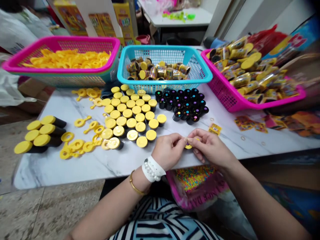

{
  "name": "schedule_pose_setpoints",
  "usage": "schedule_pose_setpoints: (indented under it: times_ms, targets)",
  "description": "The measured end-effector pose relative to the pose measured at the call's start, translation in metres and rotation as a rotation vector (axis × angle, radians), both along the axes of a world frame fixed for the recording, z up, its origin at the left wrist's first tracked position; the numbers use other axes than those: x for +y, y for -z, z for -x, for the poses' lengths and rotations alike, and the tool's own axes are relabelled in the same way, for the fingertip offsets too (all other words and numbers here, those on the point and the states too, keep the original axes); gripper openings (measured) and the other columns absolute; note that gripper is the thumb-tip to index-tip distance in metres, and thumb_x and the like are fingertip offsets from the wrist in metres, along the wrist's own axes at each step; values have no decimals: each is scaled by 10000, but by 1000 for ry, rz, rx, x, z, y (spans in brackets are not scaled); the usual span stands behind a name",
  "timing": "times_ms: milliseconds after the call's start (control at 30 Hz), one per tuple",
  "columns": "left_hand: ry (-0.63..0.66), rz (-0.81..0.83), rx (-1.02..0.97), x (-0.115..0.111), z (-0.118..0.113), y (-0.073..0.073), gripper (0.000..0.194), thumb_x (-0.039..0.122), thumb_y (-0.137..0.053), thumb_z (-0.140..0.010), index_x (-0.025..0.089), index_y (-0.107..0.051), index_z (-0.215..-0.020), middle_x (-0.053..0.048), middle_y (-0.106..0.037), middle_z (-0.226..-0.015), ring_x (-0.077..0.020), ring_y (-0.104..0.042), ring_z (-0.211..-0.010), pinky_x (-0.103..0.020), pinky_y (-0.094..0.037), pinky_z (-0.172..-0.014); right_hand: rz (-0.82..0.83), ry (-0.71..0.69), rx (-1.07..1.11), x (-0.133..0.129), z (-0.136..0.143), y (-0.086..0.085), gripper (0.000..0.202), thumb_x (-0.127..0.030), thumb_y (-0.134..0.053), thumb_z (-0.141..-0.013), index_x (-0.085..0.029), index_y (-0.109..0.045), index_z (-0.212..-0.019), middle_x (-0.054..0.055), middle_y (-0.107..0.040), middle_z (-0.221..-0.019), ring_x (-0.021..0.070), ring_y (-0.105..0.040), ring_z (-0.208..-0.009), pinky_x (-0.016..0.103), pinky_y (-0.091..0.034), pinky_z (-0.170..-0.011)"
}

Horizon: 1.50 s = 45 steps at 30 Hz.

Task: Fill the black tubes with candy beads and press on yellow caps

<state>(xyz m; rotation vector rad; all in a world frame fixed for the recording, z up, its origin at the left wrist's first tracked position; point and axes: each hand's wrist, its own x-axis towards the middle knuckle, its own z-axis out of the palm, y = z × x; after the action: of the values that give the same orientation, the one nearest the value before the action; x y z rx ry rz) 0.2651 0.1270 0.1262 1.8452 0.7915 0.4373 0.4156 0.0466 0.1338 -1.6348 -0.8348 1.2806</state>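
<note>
Near the table's front edge, my left hand [168,150] and my right hand [209,146] meet, fingertips pinched together. Between them shows a small yellow piece [188,145] with a dark spot, mostly covered by the fingers. Just beyond my right hand lies a small yellow printed label [215,128]. Black cups [186,103] with coloured beads in them stand in a cluster behind my hands. To the left are many black tubs with yellow lids [131,123], standing close together. Loose yellow ring-shaped pieces [77,144] lie farther left.
Along the back stand a pink basket [7,65] of yellow pieces, a blue basket [163,49] of wrapped tubs and a pink basket [225,96] heaped with more. Below the table edge, a pink container [175,190] holds coloured beads [192,176]. Printed labels [246,123] lie right.
</note>
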Motion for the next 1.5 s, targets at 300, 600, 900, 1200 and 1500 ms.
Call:
schedule_pose_setpoints:
  times_ms: [300,600,900,1200,1500]
  targets:
    - [62,-237,-10,-12,4,11,196,186,-636,-824,194,-693,-1011,-32,-712,-845,-175,-620,-763,-273,-457,-697,-79,107,19,-5,4,3,312,-455,-724,-766,-195,-553,-793,-101,-476,-389,42,-338,-285,140,-225,-301]
    - [87,-228,-7,-11,3,12,129,147,-609,-815,174,-687,-914,-32,-707,-824,-175,-626,-761,-270,-456,-688,-93,85,-94,-9,5,3,261,-407,-715,-807,-194,-567,-836,-83,-513,-418,56,-400,-321,153,-280,-337]
    - [104,-245,20,-12,2,10,132,222,-592,-856,173,-681,-941,-23,-689,-783,-168,-612,-720,-275,-453,-681,105,-197,-59,2,-8,-5,313,-453,-672,-818,-196,-523,-914,-91,-502,-461,67,-439,-349,158,-315,-357]
    - [85,-244,27,-14,3,12,126,234,-597,-855,168,-672,-933,-22,-685,-785,-165,-602,-706,-277,-451,-680,113,-140,-76,1,-5,-5,360,-457,-716,-787,-219,-512,-964,-55,-601,-541,114,-586,-427,190,-447,-417]
    - [105,-293,25,-13,4,13,91,210,-607,-841,165,-664,-894,-36,-692,-818,-175,-609,-733,-281,-455,-687,7,-9,336,-8,-27,4,252,-360,-770,-748,-157,-679,-868,-58,-534,-556,33,-450,-386,146,-433,-366]
